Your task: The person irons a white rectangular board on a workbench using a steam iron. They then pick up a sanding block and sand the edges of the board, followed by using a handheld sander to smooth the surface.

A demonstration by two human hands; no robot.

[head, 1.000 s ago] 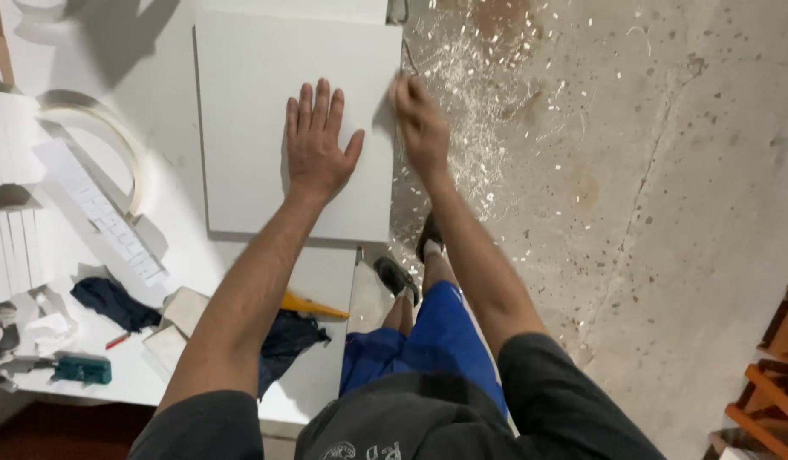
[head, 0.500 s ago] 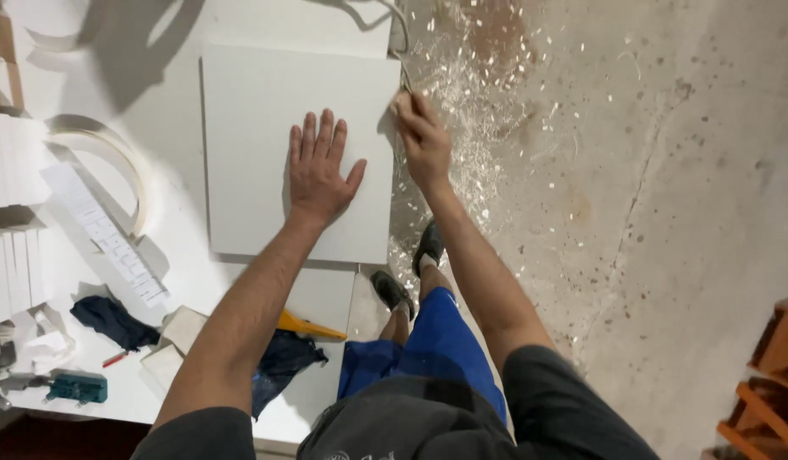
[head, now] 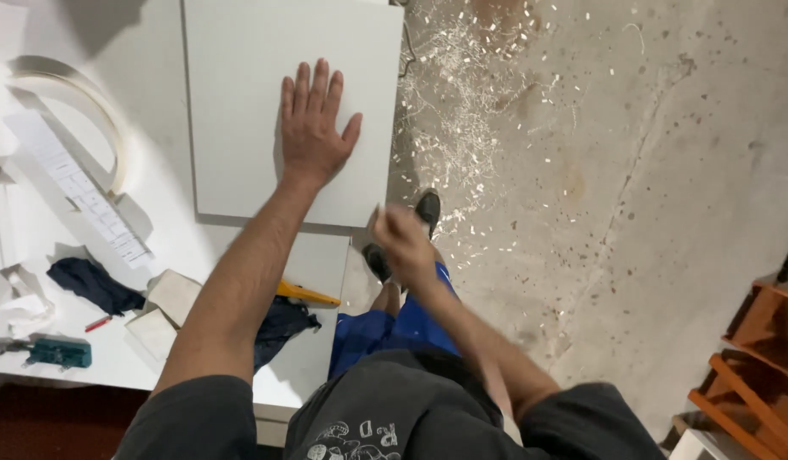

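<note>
My left hand (head: 313,128) lies flat, fingers spread, on a white square panel (head: 240,102) that rests on the white worktable (head: 159,230). My right hand (head: 402,243) is blurred with motion just off the panel's near right corner, over the table edge. Its fingers are curled, and a small pale bit shows at the top of the fist, but I cannot make out what it is. My feet in dark shoes (head: 428,209) stand on the concrete floor beside the table.
On the table to the left lie a coil of white edge strip (head: 112,136), a long printed strip (head: 78,192), a dark cloth (head: 91,283), two pale blocks (head: 174,294), a yellow tool (head: 308,296) and a teal tool (head: 60,352). Pale shavings (head: 462,111) litter the floor. An orange wooden frame (head: 752,358) stands at the right.
My right hand has slid from the far part of the panel's right edge back to its near right corner. My left hand has stayed flat on the panel.
</note>
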